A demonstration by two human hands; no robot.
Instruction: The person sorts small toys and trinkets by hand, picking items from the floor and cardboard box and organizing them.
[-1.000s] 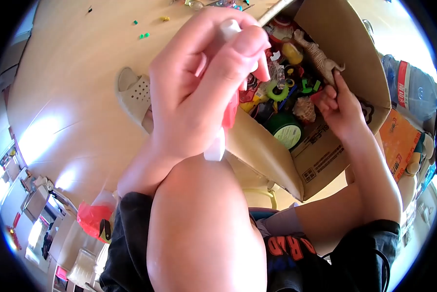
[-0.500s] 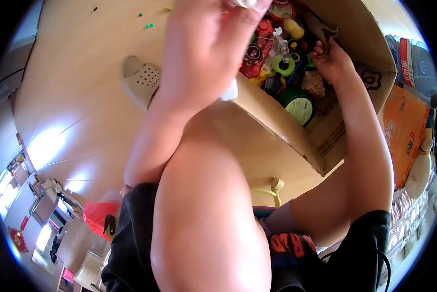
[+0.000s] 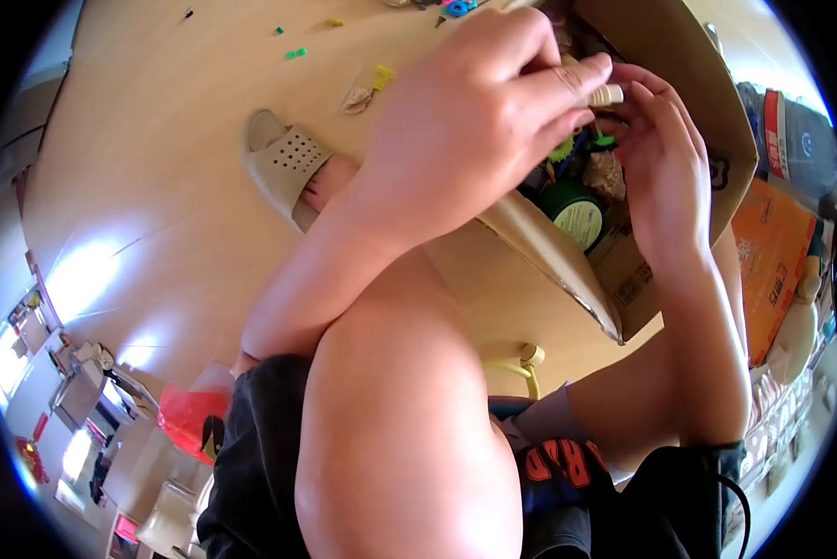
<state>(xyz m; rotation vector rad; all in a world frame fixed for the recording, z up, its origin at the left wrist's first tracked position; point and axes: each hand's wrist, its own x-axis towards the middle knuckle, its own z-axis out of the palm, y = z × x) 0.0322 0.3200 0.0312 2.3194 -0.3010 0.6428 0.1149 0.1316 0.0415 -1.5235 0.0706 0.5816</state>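
My left hand [image 3: 479,121] reaches over the cardboard box [image 3: 549,256] with its fingers pinched round a small cream-coloured piece [image 3: 607,95]. My right hand [image 3: 665,149] is beside it, its curled fingertips close to the same piece; whether they hold anything is hidden. Below the hands, in the box, are a green round container [image 3: 575,216] with a pale label, a rough brown shell [image 3: 605,175] and part of a bright green toy [image 3: 561,149]. My left hand covers much of the box's contents.
A beige clog [image 3: 293,160] on a foot stands left of the box. Small green bits [image 3: 295,54] and a yellow piece [image 3: 383,76] lie on the floor. Right of the box are a large water bottle [image 3: 796,140] and an orange carton [image 3: 773,261].
My left hand has moved right, over the box, to meet my right hand. The striped animal figure that my right hand was touching no longer shows clearly.
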